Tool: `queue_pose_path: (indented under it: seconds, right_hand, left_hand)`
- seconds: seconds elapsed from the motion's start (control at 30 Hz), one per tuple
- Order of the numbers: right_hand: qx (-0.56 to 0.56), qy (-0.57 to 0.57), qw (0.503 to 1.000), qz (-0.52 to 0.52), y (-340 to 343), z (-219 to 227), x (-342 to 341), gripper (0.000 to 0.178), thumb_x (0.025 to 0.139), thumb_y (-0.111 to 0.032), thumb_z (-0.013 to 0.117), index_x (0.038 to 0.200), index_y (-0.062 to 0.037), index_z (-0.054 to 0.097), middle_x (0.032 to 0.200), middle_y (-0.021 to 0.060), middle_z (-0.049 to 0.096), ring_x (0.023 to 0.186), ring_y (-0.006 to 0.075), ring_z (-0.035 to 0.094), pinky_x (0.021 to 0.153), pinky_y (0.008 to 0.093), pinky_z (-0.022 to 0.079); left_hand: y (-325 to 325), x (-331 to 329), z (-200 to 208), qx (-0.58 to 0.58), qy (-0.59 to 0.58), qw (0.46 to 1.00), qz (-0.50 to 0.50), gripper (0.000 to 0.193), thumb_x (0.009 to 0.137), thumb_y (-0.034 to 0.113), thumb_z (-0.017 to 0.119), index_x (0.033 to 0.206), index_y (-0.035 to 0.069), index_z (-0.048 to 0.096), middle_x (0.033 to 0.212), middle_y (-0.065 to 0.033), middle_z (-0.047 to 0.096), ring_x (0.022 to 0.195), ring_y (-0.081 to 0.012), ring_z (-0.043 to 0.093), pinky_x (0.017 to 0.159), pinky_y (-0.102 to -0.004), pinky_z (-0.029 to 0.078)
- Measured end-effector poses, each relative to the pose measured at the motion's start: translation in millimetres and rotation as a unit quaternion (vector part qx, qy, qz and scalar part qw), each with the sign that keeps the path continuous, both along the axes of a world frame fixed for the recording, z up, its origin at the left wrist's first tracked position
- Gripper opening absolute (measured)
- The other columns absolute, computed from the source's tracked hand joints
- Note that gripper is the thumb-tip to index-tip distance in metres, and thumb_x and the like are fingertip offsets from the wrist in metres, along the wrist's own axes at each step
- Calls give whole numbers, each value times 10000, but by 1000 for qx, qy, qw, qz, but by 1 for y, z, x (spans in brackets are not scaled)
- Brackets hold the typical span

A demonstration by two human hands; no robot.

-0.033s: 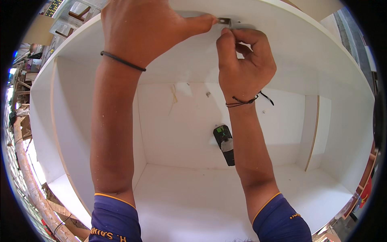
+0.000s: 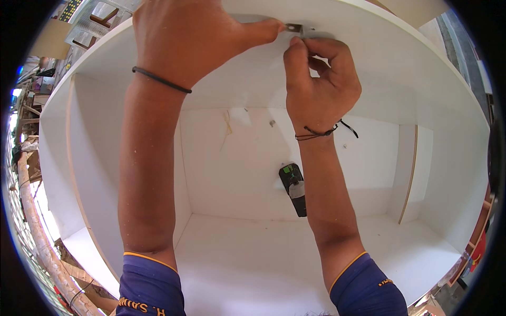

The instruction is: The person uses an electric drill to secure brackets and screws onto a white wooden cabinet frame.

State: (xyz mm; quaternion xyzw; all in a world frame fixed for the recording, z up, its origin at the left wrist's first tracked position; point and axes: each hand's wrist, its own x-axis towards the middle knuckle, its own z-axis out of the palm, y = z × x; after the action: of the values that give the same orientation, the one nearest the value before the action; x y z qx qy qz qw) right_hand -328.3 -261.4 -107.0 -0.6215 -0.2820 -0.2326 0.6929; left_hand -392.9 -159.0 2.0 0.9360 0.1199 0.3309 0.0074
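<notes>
A small bent metal bracket with a hole lies against the inner face of the white cabinet panel at the top. My left hand reaches across that panel from the left. Its thumb is stretched out, the tip touching the bracket's left end; the other fingers are cut off by the top of the picture. From below, my right hand pinches the bracket's bent end between thumb and forefinger. Its remaining fingers are curled. Whether a small fastener also sits in that pinch is hidden.
Inside the white cabinet, a black and green cordless tool, partly behind my right forearm, lies on the back panel. Small loose bits lie nearby. Upright dividers stand left and right. A wooden pole is outside at left.
</notes>
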Motion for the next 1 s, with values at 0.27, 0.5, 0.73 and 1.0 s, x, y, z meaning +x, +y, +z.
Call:
queue_pose_path:
  seconds: [0.27, 0.5, 0.73, 1.0]
  right_hand:
    - [-3, 7, 1000, 6, -2, 3, 0, 150, 719, -16, 716, 796, -39, 590, 758, 56, 642, 591, 142, 614, 553, 246, 509]
    - [11, -4, 1000, -3, 1, 2, 0, 139, 728, -29, 715, 830, -31, 621, 785, 66, 662, 610, 161, 625, 571, 257, 524]
    - [-3, 47, 999, 11, -5, 3, -5, 116, 755, -42, 701, 842, -8, 632, 803, 75, 671, 634, 163, 641, 583, 260, 536]
    - [-11, 61, 998, 10, -6, 8, -7, 112, 782, -61, 696, 855, 5, 643, 813, 71, 677, 643, 152, 641, 590, 256, 535]
  left_hand:
    - [-3, -2, 4, 21, -8, 1000, -10, 427, 566, 374, 786, 687, 20, 580, 679, -138, 594, 631, -312, 588, 620, -402, 414]
    - [23, 2, -8, -38, -31, 997, -59, 409, 563, 365, 782, 683, 31, 580, 668, -134, 592, 615, -320, 593, 589, -413, 451]
    - [20, 0, -4, 0, 6, 1000, -13, 406, 568, 374, 782, 673, 38, 579, 667, -131, 594, 641, -332, 602, 601, -421, 468]
    - [22, 1, -4, -18, 9, 1000, -13, 406, 583, 385, 770, 670, 43, 569, 660, -125, 588, 654, -322, 601, 605, -419, 460]
